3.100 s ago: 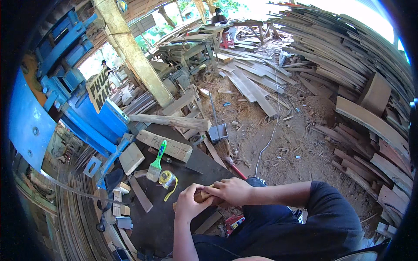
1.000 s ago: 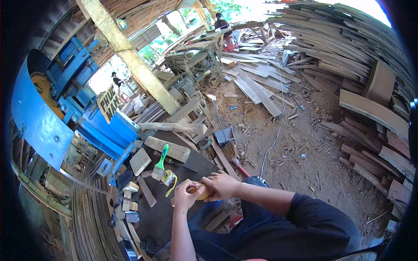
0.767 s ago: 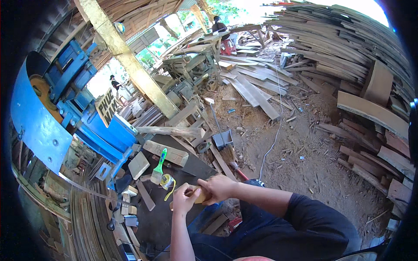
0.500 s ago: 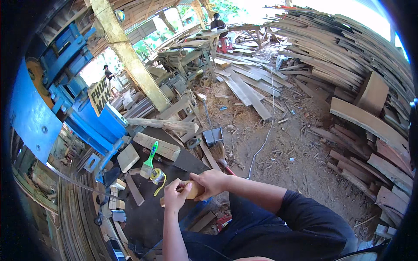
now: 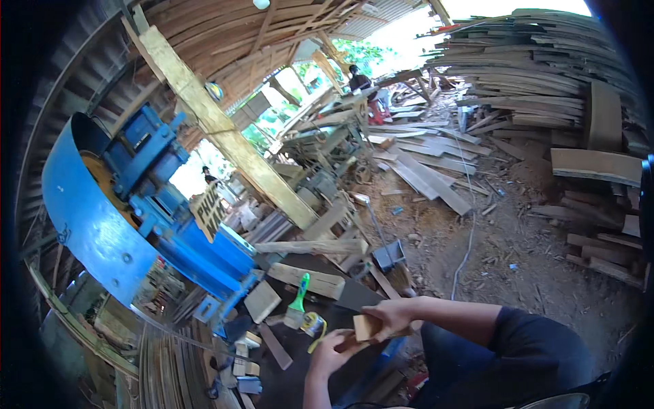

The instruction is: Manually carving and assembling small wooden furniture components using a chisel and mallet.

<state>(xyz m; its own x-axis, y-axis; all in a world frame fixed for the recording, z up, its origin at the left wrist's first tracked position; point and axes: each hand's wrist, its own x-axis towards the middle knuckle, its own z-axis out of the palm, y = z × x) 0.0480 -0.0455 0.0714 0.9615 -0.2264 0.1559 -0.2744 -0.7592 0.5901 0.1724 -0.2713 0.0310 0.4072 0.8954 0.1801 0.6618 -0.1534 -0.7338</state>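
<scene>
A small light-brown wooden block (image 5: 363,328) is held up over the dark work table (image 5: 294,386). My right hand (image 5: 392,316) grips its upper right side, fingers bent round it. At the block's lower left, my left hand (image 5: 332,352) has its fingers curled against the wood; they partly hide it. Just beyond my left hand lies a round tape measure (image 5: 313,324) with a yellow strip drawn out. Next to that rests a paintbrush (image 5: 300,300) with a green handle.
A large blue bandsaw (image 5: 102,204) stands at the left, its blade running down beside the table. Wood offcuts (image 5: 262,302) lie along the table's far side. Stacked planks (image 5: 518,82) rise at the right. A dustpan (image 5: 388,254) sits beyond the table. Two people are farther back.
The view has swung left and up, so the scene sits farther right. The block has been turned, showing its end face, and my hands have shifted their hold on it.
</scene>
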